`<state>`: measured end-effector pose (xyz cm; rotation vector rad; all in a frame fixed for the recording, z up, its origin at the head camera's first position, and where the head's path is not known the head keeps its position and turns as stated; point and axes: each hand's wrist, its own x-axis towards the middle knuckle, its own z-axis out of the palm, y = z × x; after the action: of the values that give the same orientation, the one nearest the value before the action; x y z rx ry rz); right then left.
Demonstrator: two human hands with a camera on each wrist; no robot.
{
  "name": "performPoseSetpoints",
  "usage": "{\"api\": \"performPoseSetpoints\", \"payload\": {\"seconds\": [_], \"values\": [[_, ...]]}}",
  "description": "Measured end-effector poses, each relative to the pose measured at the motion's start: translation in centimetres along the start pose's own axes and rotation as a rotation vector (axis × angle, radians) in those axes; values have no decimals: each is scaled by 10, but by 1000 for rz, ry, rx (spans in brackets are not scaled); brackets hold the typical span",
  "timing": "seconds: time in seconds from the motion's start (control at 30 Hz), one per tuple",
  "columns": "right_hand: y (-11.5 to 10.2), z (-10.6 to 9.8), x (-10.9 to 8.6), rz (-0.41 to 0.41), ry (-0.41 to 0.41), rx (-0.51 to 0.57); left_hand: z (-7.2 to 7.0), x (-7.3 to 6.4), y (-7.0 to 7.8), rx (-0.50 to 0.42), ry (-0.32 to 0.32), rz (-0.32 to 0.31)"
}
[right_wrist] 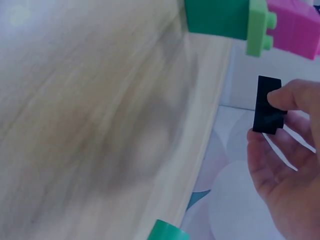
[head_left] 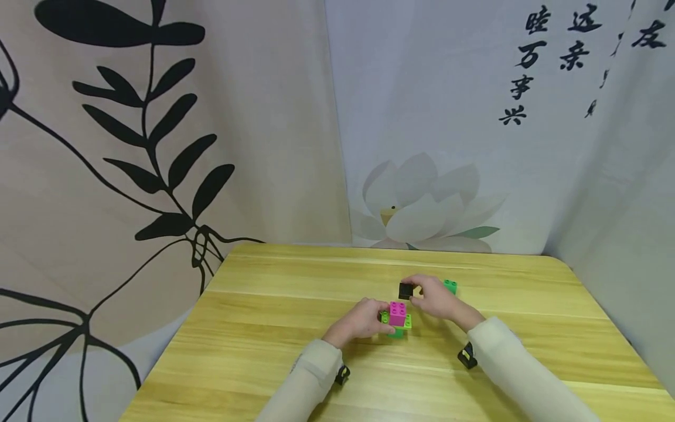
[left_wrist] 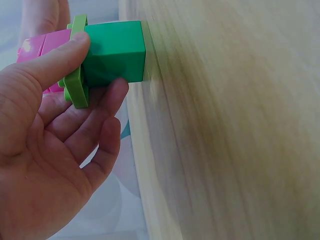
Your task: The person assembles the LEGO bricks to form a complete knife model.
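Note:
My left hand (head_left: 362, 319) grips a small stack of toy building bricks from its left side. The stack has a green brick (left_wrist: 115, 52) at the bottom, a thin lime-green brick (left_wrist: 76, 90) across the middle and pink (head_left: 398, 316) on top, where a seam shows in the left wrist view. The thumb lies against the lime piece and the green brick's edge. Just behind and right of the stack, my right hand (head_left: 435, 298) pinches a black brick (right_wrist: 268, 105) between thumb and fingers, above the table and apart from the stack.
A separate green brick (head_left: 450, 286) stands on the wooden table (head_left: 253, 351) beyond my right hand. Printed curtains (head_left: 274, 146) hang along the table's back and sides. A black wrist device (head_left: 467, 356) sits under the right sleeve, another (head_left: 343, 375) under the left.

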<state>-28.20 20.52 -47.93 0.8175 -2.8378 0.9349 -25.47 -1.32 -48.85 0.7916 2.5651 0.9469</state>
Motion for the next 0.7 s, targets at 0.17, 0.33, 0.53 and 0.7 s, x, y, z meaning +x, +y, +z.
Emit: {"api": "performPoseSetpoints", "payload": {"seconds": [0.17,0.33,0.53,0.7], "values": [[-9,-5,-6,-42,-2,-28,1,1,-1,-19,-3,-9],[-16,-11,-14,-95,12,-43,1,1,-1,-18,-3,-5],[-24,-18,-21,-111,29,-32,1,2,-2,-13,-4,4],[-30,-21,-23,-126,31,-34,0,3,-4,-4,-9,25]]}}
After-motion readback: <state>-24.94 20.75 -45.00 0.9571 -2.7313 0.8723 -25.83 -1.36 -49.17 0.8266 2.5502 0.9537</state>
